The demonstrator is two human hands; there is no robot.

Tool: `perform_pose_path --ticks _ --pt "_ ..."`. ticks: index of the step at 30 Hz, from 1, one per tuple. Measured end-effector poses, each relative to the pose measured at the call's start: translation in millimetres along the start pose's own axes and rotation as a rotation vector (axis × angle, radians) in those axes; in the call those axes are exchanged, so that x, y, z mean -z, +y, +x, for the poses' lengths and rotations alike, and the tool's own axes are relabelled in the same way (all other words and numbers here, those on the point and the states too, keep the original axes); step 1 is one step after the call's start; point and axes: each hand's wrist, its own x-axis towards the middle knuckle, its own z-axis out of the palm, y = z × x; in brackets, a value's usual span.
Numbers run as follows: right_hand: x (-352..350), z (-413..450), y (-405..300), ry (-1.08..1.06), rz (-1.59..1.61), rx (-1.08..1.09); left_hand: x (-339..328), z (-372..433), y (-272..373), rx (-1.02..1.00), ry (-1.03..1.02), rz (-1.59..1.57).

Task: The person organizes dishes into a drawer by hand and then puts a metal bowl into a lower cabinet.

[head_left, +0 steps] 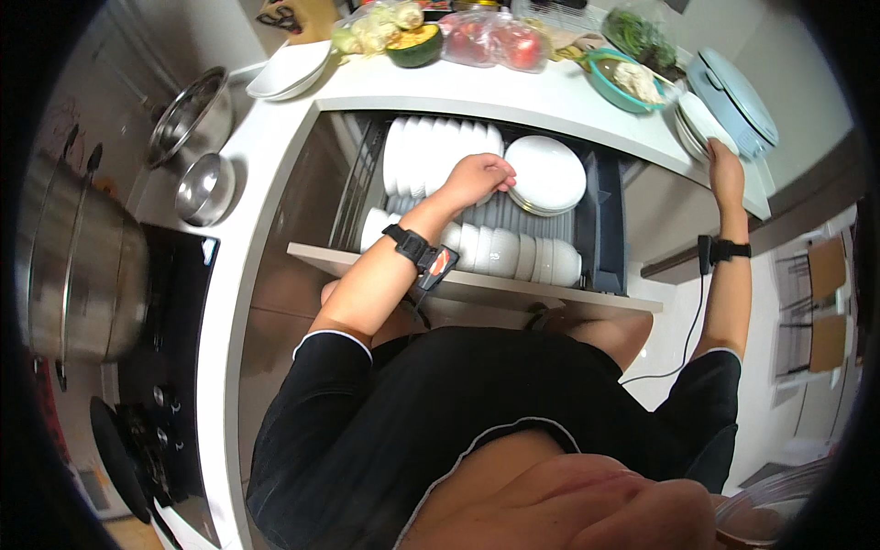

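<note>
My left hand (pixel 481 179) hovers over the pulled-out drawer, its fingers loosely curled beside a stack of round white plates (pixel 546 172); its palm side is hidden. Behind and left of it, a row of white dishes (pixel 419 155) stands on edge in the drawer rack. White bowls (pixel 505 252) line the drawer's front. At the far right, my right hand (pixel 727 172) grips the near rim of a white dish (pixel 701 117) in a small stack on the countertop.
Behind the drawer, the white countertop (pixel 385 89) holds a cut squash (pixel 414 47), bagged produce (pixel 495 41), a teal bowl (pixel 612 86) and a light-blue appliance (pixel 732 100). Metal bowls (pixel 206 189) stand at left, near a hob (pixel 172 309) and a large steel pot (pixel 82 268).
</note>
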Motion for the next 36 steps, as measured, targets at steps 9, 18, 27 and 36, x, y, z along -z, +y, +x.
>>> perform_pose_path --ticks 9,18,27,36 --pt "15 -12 -10 0.214 -0.05 -0.018 -6 -6 11 0.053 0.013 0.019" --pt "111 -63 -119 0.253 0.25 0.072 -5 -2 4 0.035 0.04 0.044" --pt "88 -84 -217 -0.207 0.604 0.454 3 2 0 0.0 0.211 -0.013" --pt "-7 -69 -242 -0.34 0.504 0.63 4 4 -6 0.053 0.192 0.015"
